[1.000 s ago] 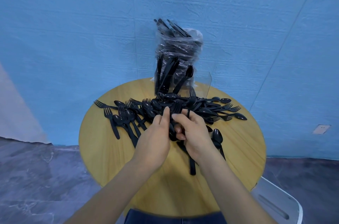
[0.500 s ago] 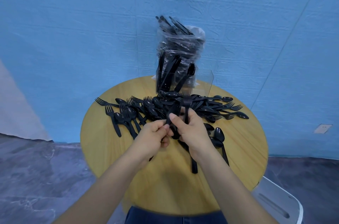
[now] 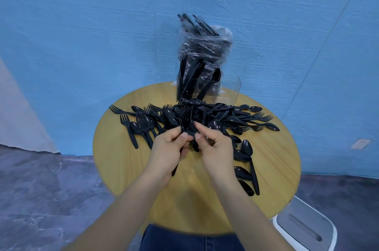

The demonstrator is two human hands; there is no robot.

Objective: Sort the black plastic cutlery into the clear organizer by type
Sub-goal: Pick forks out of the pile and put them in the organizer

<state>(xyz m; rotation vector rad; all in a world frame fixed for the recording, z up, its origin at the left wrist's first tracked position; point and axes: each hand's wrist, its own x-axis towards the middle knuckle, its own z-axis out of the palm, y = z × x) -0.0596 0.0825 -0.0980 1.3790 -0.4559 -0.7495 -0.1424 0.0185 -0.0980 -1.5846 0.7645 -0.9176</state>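
Cutlery (image 3: 205, 116), black plastic forks and spoons, lies in a tangled heap across the middle of the round wooden surface (image 3: 123, 168), spilling toward its left and right edges; a few loose spoons (image 3: 246, 148) trail toward the near right edge. Clear organizer (image 3: 196, 88) stands at the far edge, some pieces already upright in its left compartments, the rightmost apparently vacant. A plastic bag (image 3: 205, 45) of more cutlery stands behind it. Left hand (image 3: 170, 150) has its fingers curled round several fork handles (image 3: 185, 119), tines pointing up; right hand (image 3: 215, 146) pinches into the same bundle at the near side of the heap, thumb and forefinger closed on a piece. Judgement: gathering forks, sorting far from done. Risks: interlocked tines may drag neighbours out of the heap; a spoon may hide in the bundle and land in the wrong compartment; the light organizer, near the edge, may tip or slide on insertion.
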